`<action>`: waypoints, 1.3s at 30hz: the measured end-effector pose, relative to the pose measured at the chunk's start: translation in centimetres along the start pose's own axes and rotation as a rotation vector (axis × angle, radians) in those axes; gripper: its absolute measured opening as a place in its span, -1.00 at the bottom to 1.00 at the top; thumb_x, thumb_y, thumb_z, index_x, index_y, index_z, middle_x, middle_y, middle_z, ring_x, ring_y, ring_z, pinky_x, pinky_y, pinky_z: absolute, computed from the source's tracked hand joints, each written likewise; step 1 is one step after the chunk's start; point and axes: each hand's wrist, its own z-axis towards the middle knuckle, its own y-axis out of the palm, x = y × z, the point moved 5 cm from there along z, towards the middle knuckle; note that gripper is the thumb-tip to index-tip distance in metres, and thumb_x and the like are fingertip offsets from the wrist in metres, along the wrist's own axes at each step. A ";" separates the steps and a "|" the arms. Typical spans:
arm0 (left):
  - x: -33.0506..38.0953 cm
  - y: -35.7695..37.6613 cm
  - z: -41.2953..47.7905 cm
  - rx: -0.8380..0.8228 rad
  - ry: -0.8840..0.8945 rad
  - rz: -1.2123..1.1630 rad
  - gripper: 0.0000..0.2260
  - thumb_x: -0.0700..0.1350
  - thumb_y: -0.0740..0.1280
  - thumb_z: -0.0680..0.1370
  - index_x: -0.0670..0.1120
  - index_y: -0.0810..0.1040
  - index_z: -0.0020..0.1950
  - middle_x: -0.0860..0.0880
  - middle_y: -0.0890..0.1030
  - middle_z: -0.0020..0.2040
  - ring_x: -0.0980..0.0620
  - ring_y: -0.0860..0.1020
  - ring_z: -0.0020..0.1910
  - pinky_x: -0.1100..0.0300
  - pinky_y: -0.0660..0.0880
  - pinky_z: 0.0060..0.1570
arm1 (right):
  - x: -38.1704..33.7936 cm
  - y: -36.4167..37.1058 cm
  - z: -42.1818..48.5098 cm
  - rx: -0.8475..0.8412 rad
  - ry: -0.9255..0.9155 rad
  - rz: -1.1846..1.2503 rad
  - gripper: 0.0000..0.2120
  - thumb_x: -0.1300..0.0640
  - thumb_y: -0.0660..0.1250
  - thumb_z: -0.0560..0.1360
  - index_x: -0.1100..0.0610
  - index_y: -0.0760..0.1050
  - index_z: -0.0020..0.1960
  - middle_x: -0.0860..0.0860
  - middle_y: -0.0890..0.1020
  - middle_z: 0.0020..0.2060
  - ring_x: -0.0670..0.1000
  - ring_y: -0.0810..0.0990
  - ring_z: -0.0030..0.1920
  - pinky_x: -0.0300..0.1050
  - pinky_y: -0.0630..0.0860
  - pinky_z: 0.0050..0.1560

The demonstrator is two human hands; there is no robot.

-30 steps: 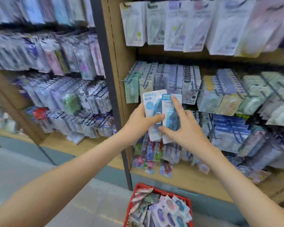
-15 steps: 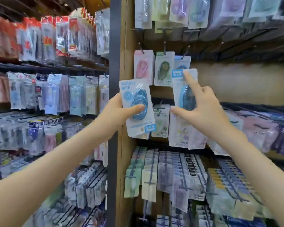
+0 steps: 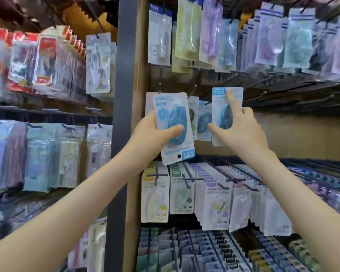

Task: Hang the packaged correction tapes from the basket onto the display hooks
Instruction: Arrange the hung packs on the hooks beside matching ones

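Hands in the head view are two, both at the middle of the frame. Our left hand point(image 3: 153, 134) grips one blue correction tape package point(image 3: 172, 122). The thumb is curled over the blister, and the package is upside down, with its hanging hole at the bottom. Our right hand point(image 3: 243, 132) pinches a second blue package point(image 3: 219, 107), held upright, with the index finger stretched up along its front. Between and behind them we count three packages hanging on the display hooks point(image 3: 194, 90): one pink package point(image 3: 148, 99), one green package point(image 3: 193, 107) and one hanging blue package point(image 3: 204, 122).
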 end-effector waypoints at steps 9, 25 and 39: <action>-0.2 2.1 1.6 0.041 0.018 -0.030 -0.67 -0.17 0.39 0.55 -0.03 0.48 0.30 0.04 0.65 0.13 0.09 0.67 0.00 0.19 0.64 -0.11 | 0.2 -1.8 0.3 -0.125 -0.050 -0.164 -0.18 -0.32 0.27 0.45 -0.22 -0.09 0.55 0.08 0.40 0.08 0.14 0.44 0.05 -0.05 0.33 -0.11; -0.3 1.9 2.7 0.100 -0.095 0.017 -0.62 -0.12 0.36 0.57 0.00 0.43 0.38 0.00 0.61 0.21 -0.02 0.63 0.10 0.00 0.61 0.05 | -0.2 -3.1 0.6 -0.194 -0.081 -0.105 -0.23 -0.30 0.29 0.47 -0.18 -0.02 0.54 0.03 0.33 0.09 0.09 0.38 -0.07 -0.06 0.35 -0.14; -0.1 1.6 1.9 0.108 -0.130 -0.004 -0.63 -0.13 0.35 0.57 0.00 0.42 0.37 0.00 0.60 0.22 -0.01 0.63 0.11 0.11 0.62 -0.05 | -0.7 -3.7 1.1 -0.255 -0.076 -0.152 -0.21 -0.30 0.30 0.44 -0.18 -0.01 0.54 0.10 0.38 0.19 0.17 0.48 0.11 -0.02 0.41 -0.08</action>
